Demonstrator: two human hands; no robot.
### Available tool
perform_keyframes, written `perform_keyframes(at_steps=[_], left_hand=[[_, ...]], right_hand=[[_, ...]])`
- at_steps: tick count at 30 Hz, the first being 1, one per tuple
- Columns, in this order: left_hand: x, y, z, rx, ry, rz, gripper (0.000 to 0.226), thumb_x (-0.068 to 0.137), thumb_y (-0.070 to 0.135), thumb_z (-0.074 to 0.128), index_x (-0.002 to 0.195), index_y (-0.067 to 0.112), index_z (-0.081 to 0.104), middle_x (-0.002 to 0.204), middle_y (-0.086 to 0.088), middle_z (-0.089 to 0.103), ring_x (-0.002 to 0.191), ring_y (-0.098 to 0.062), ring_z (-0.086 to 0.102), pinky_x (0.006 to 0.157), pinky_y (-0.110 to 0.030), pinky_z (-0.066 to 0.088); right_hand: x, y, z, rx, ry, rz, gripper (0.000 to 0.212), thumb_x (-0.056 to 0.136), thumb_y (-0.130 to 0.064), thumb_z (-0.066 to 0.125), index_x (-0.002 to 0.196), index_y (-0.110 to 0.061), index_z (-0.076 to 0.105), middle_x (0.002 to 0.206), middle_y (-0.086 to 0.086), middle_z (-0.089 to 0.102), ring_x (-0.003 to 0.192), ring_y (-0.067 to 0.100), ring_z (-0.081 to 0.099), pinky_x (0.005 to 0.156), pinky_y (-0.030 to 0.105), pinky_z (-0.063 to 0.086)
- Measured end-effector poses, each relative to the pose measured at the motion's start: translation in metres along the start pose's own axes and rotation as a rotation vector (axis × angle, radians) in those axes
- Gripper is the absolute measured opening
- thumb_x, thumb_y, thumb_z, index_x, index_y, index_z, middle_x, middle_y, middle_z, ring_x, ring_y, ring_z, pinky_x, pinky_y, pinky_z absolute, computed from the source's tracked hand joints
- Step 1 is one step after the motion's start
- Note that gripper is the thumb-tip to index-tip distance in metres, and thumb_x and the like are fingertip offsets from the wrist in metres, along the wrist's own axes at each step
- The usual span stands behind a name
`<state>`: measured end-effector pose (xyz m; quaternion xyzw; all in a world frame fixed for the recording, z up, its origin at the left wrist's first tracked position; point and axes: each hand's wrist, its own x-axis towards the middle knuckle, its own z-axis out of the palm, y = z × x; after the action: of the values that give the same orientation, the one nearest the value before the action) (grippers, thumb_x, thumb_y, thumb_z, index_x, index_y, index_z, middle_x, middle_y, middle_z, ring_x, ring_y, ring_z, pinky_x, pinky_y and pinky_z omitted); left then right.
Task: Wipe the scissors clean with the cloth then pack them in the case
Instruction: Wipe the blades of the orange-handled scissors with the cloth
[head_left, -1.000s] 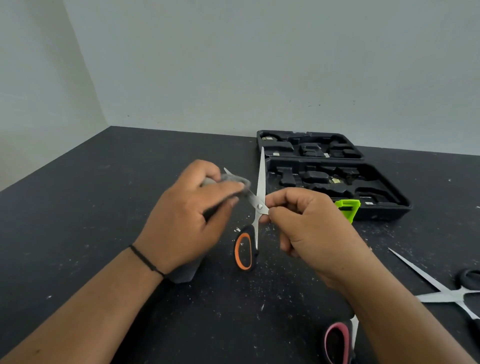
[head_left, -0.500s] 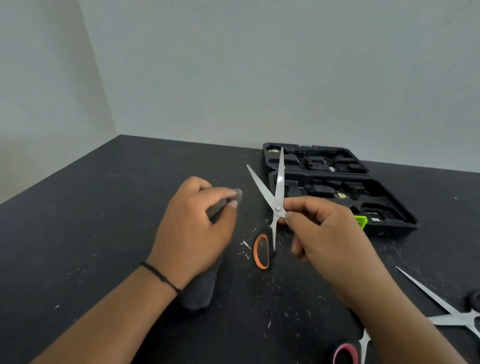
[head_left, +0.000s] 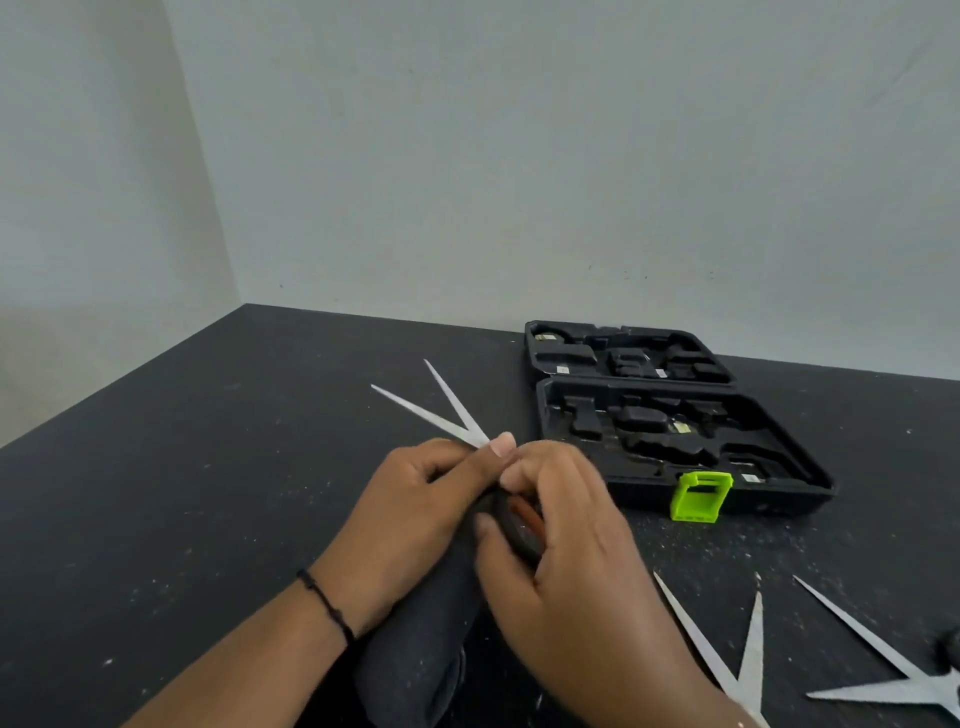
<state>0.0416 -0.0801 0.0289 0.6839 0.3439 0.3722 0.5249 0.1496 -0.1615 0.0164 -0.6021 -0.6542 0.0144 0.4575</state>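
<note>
Your left hand (head_left: 415, 512) grips the dark grey cloth (head_left: 415, 639) and your right hand (head_left: 558, 540) the orange-handled steel scissors (head_left: 447, 415) between them, mid-wipe; next, likely pack them in the open black moulded case (head_left: 727, 462) beyond your right hand.

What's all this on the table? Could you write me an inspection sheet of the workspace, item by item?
Surface: black tabletop, speckled with pale dust and crumbs.
Job's things: orange-handled steel scissors, blades spread open and pointing away, handles hidden between the hands; dark grey cloth bunched under the left hand; black moulded plastic case lying open, with a lime-green latch.
Clutter: two more pairs of open scissors at the near right, one partly behind the right wrist, one cut off by the frame edge.
Hands: left hand grips the cloth and scissors; right hand grips the scissor handles.
Cables: nothing seen.
Surroundings: plain pale walls meeting at a corner.
</note>
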Motion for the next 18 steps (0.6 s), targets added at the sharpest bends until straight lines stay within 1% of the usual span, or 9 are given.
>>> perform_keyframes(at_steps=[3,6,8,10,12,13,15,17,18], left_hand=[[0.001,0.000,-0.003,-0.177,-0.020,-0.133,0.038,0.082,0.039,0.063,0.080,0.002,0.073,0.080,-0.018,0.071,0.069,-0.017,0.063,0.065,-0.024,0.051],[0.003,0.000,-0.006,-0.293,-0.036,-0.212,0.030,0.081,0.033,0.065,0.083,0.004,0.075,0.080,-0.019,0.072,0.069,-0.022,0.066,0.065,-0.027,0.054],[0.004,-0.001,-0.009,-0.243,-0.087,-0.196,0.028,0.077,0.035,0.065,0.081,0.010,0.076,0.081,-0.016,0.073,0.072,-0.020,0.068,0.069,-0.027,0.054],[0.004,-0.001,-0.011,-0.198,-0.178,-0.171,0.030,0.075,0.036,0.064,0.084,0.011,0.077,0.086,-0.015,0.074,0.079,-0.021,0.070,0.078,-0.029,0.054],[0.002,-0.001,-0.012,-0.165,-0.237,-0.135,0.029,0.074,0.035,0.063,0.084,0.011,0.078,0.086,-0.011,0.075,0.081,-0.017,0.070,0.080,-0.025,0.053],[0.002,-0.001,-0.011,-0.144,-0.247,-0.107,0.028,0.075,0.033,0.063,0.082,0.010,0.078,0.085,-0.009,0.075,0.080,-0.015,0.070,0.078,-0.023,0.053],[0.002,-0.003,-0.011,-0.122,-0.244,-0.070,0.028,0.079,0.034,0.066,0.081,0.009,0.077,0.082,-0.012,0.074,0.078,-0.016,0.067,0.078,-0.026,0.051],[0.002,-0.005,-0.013,-0.120,-0.247,-0.048,0.035,0.081,0.042,0.071,0.087,0.008,0.076,0.087,-0.021,0.071,0.080,-0.022,0.065,0.082,-0.035,0.049],[0.002,-0.006,-0.014,-0.108,-0.260,-0.028,0.040,0.077,0.046,0.070,0.091,0.009,0.075,0.088,-0.022,0.070,0.080,-0.022,0.065,0.082,-0.036,0.049]], right_hand=[[0.000,-0.004,-0.003,0.083,-0.058,0.059,0.031,0.079,-0.047,0.049,0.108,-0.038,0.047,0.106,-0.024,0.053,0.101,-0.007,0.051,0.083,0.004,0.038],[0.007,-0.002,-0.010,-0.059,0.119,-0.048,0.021,0.083,-0.037,0.053,0.098,-0.024,0.060,0.095,-0.014,0.060,0.093,0.001,0.054,0.081,0.009,0.040],[0.012,0.003,-0.018,-0.112,0.212,-0.004,0.029,0.085,-0.036,0.052,0.103,-0.018,0.064,0.102,-0.013,0.057,0.098,-0.003,0.050,0.087,0.003,0.034],[0.015,0.009,-0.027,-0.102,0.159,0.124,0.041,0.086,-0.041,0.055,0.121,-0.022,0.060,0.114,-0.020,0.051,0.107,-0.010,0.042,0.093,-0.001,0.027],[0.016,0.015,-0.031,-0.088,-0.012,0.224,0.049,0.083,-0.044,0.060,0.129,-0.027,0.055,0.117,-0.023,0.053,0.111,-0.008,0.045,0.097,0.007,0.034],[0.015,0.018,-0.032,-0.090,-0.095,0.239,0.048,0.082,-0.045,0.061,0.127,-0.029,0.057,0.112,-0.024,0.057,0.107,-0.008,0.050,0.093,0.010,0.040],[0.016,0.017,-0.032,-0.063,-0.195,0.266,0.031,0.082,-0.045,0.062,0.111,-0.034,0.065,0.095,-0.020,0.063,0.087,-0.008,0.055,0.074,0.006,0.042],[0.018,0.015,-0.034,0.069,-0.226,0.333,0.009,0.084,-0.040,0.063,0.089,-0.035,0.068,0.077,-0.008,0.065,0.063,-0.003,0.053,0.056,0.010,0.041],[0.018,0.015,-0.035,0.143,-0.230,0.368,0.006,0.084,-0.038,0.064,0.083,-0.033,0.068,0.072,-0.004,0.065,0.055,-0.002,0.050,0.052,0.012,0.039]])
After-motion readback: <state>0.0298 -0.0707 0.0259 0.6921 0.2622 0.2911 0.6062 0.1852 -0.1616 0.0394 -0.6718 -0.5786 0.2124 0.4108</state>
